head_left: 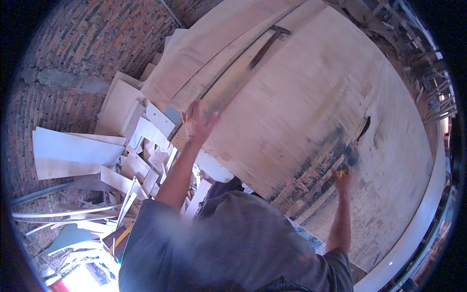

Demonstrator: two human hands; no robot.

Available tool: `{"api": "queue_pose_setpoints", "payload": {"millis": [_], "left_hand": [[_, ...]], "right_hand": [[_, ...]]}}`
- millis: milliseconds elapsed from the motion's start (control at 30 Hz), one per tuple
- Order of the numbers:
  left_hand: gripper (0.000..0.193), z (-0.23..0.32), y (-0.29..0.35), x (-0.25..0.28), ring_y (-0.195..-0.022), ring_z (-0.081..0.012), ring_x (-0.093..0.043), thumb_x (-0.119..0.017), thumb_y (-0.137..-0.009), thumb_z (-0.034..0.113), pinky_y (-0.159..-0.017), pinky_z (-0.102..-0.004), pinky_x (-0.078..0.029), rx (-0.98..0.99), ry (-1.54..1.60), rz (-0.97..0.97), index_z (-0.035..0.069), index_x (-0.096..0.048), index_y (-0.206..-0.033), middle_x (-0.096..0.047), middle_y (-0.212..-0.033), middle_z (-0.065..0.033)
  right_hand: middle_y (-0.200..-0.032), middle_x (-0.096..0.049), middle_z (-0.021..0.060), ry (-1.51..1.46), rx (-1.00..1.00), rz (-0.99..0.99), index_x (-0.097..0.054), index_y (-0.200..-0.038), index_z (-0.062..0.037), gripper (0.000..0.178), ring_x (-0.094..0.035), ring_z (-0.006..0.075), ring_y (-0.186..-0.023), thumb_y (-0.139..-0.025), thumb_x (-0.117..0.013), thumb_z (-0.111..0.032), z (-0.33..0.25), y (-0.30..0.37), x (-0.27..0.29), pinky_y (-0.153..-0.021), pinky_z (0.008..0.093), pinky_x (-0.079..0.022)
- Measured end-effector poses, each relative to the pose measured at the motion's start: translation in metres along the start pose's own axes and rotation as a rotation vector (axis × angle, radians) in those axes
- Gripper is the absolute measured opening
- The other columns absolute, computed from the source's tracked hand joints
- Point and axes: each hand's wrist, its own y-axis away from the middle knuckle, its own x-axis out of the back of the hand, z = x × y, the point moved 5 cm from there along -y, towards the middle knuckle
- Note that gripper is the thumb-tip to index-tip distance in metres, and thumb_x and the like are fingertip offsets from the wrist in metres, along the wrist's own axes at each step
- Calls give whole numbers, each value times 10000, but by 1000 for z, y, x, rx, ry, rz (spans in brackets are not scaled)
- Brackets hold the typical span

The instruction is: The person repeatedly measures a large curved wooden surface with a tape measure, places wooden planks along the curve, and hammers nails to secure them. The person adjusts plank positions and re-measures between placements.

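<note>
Broadly, a worn wooden tabletop [292, 102] fills the view, its left edge beside piled board offcuts [138, 168]. A hammer [263, 52] lies toward the far side. The left hand [197, 127] rests spread near that left edge; a wide stretch of wood separates it from the right hand [342, 180]. Farther off, a dark toothed blade [364, 128] pokes up. The right fingers pinch a small yellow object [342, 173] over the tabletop's nearer right part.

Can read no text or numbers. Can spot a red mark [304, 257] on the dark shirt [253, 228], lower right of centre, too blurred to decipher.
</note>
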Motion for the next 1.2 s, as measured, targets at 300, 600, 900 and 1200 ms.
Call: {"api": "queue_pose_setpoints", "payload": {"millis": [300, 600, 900, 1200], "left_hand": [[879, -94, -61, -46, -1490, -305, -160, -587, -868, 582, -1183, -568, -108, -180, -69, -336, 74, -281, -1517, -213, -1598, -148], [868, -89, -73, -33, -1500, -290, -124, -537, -876, 626, -1180, -589, -45, -357, -20, -406, 109, -280, -1526, -174, -1613, -122], [878, -96, -70, -37, -1506, -252, -77, -518, -856, 675, -1189, -576, 4, -342, 82, -352, 144, -303, -1522, -157, -1615, -91], [913, -98, -76, -35, -1503, -268, -89, -629, -822, 607, -1178, -600, 6, -325, 169, -347, 154, -280, -1534, -175, -1609, -107]], "right_hand": [[-967, -689, 144, -136, 260, 140, -697, -1078, -74, 294, -676, 278, -913, -847, -732, -251, -362, -67, -41, -821, 391, -520], [-1207, -644, 154, 373, 163, 137, -492, -1361, -207, 592, -621, 345, -1102, -814, -690, -318, -570, -237, -163, -937, 453, -487], [-953, -659, 152, -24, -107, -85, -496, -1231, -27, 582, -656, 279, -798, -772, -716, -309, -539, -301, -173, -697, 421, -537], [-672, -471, -7, -1277, -395, -487, -538, -981, -139, 191, -469, 115, -510, -922, -625, -299, -656, -109, -191, -470, 302, -428]]}}
